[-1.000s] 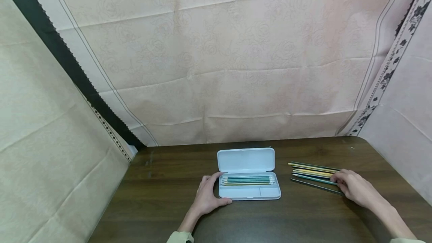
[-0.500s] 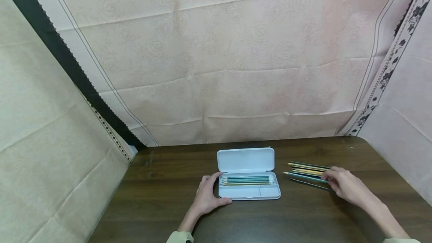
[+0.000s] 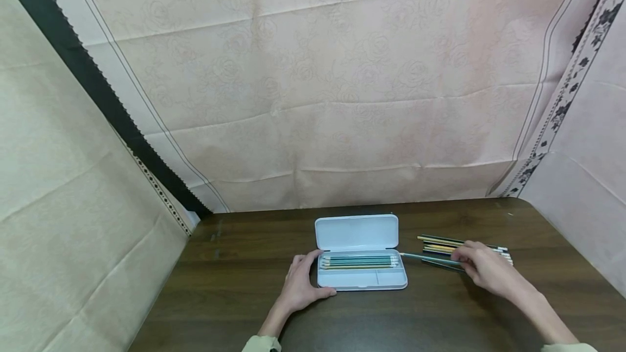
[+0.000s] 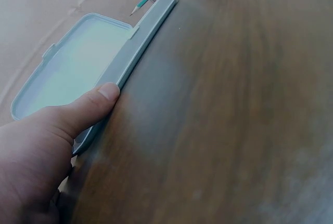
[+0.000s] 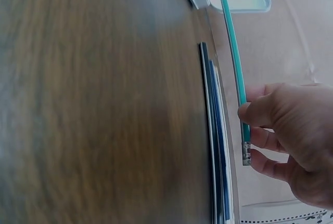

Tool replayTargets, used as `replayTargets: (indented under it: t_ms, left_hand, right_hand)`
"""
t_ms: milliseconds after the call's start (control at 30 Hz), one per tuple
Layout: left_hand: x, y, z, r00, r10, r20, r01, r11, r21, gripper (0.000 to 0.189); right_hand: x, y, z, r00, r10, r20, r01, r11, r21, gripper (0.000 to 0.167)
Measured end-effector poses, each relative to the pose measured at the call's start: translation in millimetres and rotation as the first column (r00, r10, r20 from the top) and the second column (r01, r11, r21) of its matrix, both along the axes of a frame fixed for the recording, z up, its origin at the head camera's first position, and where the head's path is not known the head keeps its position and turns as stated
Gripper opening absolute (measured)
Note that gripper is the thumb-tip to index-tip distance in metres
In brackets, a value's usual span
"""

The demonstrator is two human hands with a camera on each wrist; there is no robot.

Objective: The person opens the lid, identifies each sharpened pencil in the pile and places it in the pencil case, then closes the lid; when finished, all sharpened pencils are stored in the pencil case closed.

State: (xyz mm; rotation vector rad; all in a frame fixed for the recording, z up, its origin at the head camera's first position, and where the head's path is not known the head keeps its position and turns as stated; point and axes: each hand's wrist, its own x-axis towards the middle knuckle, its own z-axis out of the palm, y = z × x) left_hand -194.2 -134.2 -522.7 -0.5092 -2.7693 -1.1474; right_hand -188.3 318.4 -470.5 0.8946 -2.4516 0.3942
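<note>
A pale blue pencil case (image 3: 362, 281) lies on the table with its lid (image 3: 357, 232) raised at the back. Several teal and yellowish pencils (image 3: 359, 261) lie side by side in its long rear compartment. My left hand (image 3: 300, 284) grips the case's left end, thumb on the front wall, as the left wrist view shows from close by. My right hand (image 3: 489, 268) pinches a teal pencil (image 5: 237, 63) near its eraser end. In the head view its sharpened tip points left, at the case's right edge. Beneath and behind that hand lie more pencils (image 3: 442, 242), partly hidden.
Brown wood-grain table (image 3: 391, 319) spreads around the case. Pale patterned cloth (image 3: 318, 96) hangs behind the table's back edge, with further cloth on the left (image 3: 73, 232) and right (image 3: 587, 178) sides.
My right hand has lifted the teal pencil off the loose pencils and carried it left, toward the case. The left hand and the case stay in place.
</note>
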Motion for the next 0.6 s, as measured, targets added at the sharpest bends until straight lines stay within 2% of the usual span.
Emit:
replayTargets:
  t_ms: [133,600]
  left_hand:
    - [0.1,-0.1,-0.1,1.0,-0.002,-0.006,0.002,1.0,0.0,0.095]
    - [1.1,0.4,0.6,1.0,-0.002,-0.009,0.002,1.0,0.001,0.095]
  right_hand:
    - [-0.8,-7.6,1.7,1.0,0.008,0.004,-0.008,1.0,0.012,0.041]
    - [-0.7,-35.8,8.0,0.993,0.008,0.116,-0.011,1.0,0.02,0.034]
